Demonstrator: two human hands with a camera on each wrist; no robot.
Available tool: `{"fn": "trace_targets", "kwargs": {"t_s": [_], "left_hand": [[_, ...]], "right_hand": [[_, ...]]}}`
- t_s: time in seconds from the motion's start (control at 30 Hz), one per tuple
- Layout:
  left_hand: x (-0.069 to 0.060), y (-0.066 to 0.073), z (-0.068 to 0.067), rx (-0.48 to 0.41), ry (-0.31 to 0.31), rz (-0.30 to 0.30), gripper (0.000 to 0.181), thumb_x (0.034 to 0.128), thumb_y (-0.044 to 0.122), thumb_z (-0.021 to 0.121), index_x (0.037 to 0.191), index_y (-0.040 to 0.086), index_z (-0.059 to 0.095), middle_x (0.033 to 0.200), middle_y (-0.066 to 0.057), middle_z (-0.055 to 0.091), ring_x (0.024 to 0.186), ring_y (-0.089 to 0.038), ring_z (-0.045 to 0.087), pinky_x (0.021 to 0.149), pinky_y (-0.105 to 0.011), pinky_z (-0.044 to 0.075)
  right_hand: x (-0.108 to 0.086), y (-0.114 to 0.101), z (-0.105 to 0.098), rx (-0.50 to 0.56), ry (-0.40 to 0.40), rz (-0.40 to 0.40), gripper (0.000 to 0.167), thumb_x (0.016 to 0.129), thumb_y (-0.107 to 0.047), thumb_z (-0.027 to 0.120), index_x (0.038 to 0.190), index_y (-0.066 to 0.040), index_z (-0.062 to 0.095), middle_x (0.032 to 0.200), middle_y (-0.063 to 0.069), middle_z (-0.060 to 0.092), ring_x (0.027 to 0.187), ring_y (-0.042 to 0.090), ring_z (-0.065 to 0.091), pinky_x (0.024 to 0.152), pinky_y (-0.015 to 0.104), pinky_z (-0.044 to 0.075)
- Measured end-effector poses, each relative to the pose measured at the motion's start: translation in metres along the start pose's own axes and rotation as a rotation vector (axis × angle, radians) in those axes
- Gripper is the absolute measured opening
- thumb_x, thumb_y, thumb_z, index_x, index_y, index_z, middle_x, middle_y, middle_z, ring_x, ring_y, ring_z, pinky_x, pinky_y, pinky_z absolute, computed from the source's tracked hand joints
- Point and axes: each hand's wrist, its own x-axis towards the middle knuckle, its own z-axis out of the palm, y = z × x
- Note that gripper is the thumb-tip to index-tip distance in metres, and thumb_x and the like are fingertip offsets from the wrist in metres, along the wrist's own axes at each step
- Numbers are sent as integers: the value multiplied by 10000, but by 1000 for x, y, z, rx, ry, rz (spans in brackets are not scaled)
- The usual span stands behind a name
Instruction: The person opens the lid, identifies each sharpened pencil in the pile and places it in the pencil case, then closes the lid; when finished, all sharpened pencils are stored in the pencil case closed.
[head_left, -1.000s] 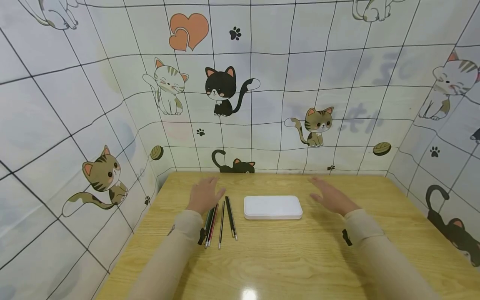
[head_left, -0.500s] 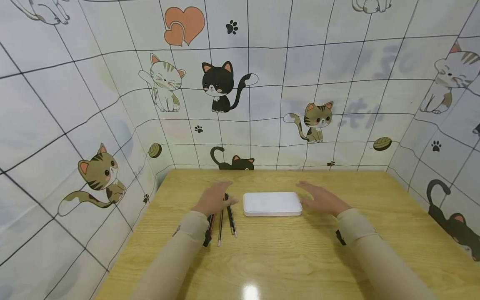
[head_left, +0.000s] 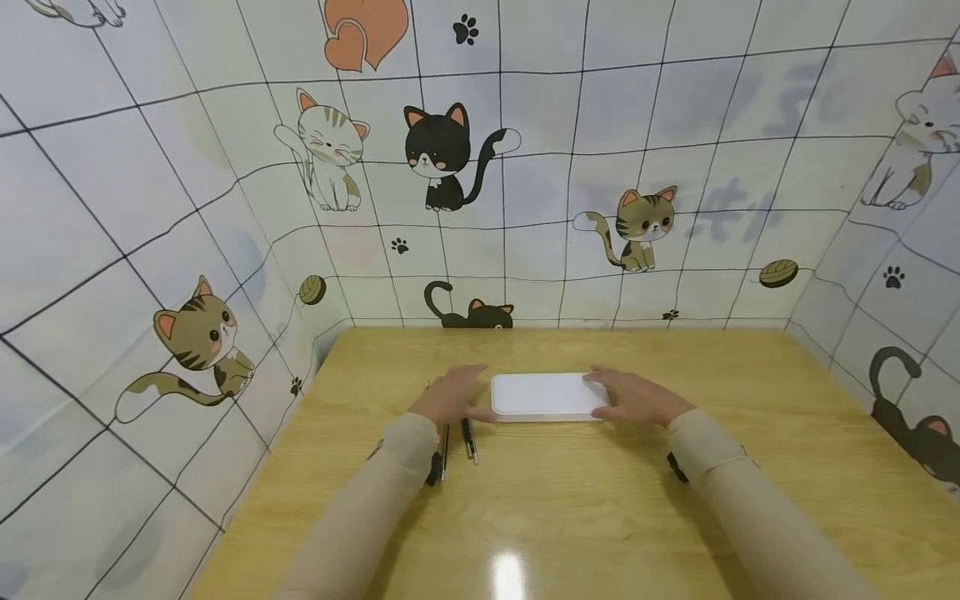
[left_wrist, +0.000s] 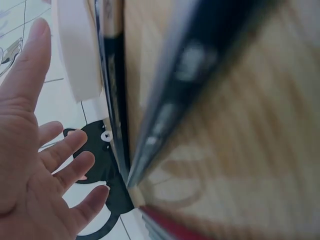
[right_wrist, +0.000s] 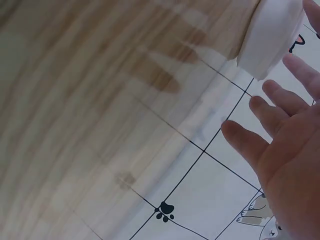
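Note:
A flat white box (head_left: 543, 396) with rounded corners lies on the wooden table, between my two hands in the head view. My left hand (head_left: 452, 395) is at its left end, over several thin pencils (head_left: 469, 442), its fingers spread and fairly straight. In the left wrist view, dark pencils (left_wrist: 117, 80) and part of a red one (left_wrist: 167, 225) lie beside the hand, with the white box's end beyond. My right hand (head_left: 637, 397) is at the right end, fingertips at the box's edge. The right wrist view has its fingers (right_wrist: 245, 142) loosely extended near the box; contact is unclear.
The wooden table (head_left: 585, 517) meets a cat-patterned cloth wall (head_left: 540, 275) at the back, with similar cloth on both sides. My left hand and sleeve hide part of the pencils.
Both hands have moved inward, the left one rightward over the pencils and the right one leftward, up to the ends of the white box. The head view has tilted down slightly.

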Motion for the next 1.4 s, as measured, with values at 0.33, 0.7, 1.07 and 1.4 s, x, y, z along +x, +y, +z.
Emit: {"fn": "trace_targets", "kwargs": {"t_s": [0.33,0.7,1.07,1.4], "left_hand": [[13,0,6,-104,-91,9,1071,796,533,818,1597,60,287,1632,-101,320,1500,-312,286,1208,-496,238],[20,1,16,-1,-111,-34,1115,753,599,825,1611,134,285,1609,-91,368,1469,-339,308,1159,-583,274],[35,0,26,-22,-69,-52,1077,740,634,829,1573,145,352,1531,-57,463,1384,-285,422,1136,-566,301],[38,4,23,-19,-65,-63,1011,747,595,833,1520,112,396,1463,-43,500,1286,-266,468,1075,-529,385]], "right_hand": [[5,-8,-2,-18,-20,-22,723,942,-331,734,1467,82,458,1603,311,243,1431,522,299,1138,634,282],[20,-14,5,-52,-106,60,825,939,-259,674,1524,152,261,1586,334,265,1460,478,281,1178,577,252],[19,-34,7,-351,-85,-19,652,850,-233,630,1396,90,483,1474,384,409,1362,502,435,1057,555,436],[27,-43,17,-529,-42,-68,576,832,-189,671,1284,134,523,1347,391,516,1249,514,535,997,547,494]]}}
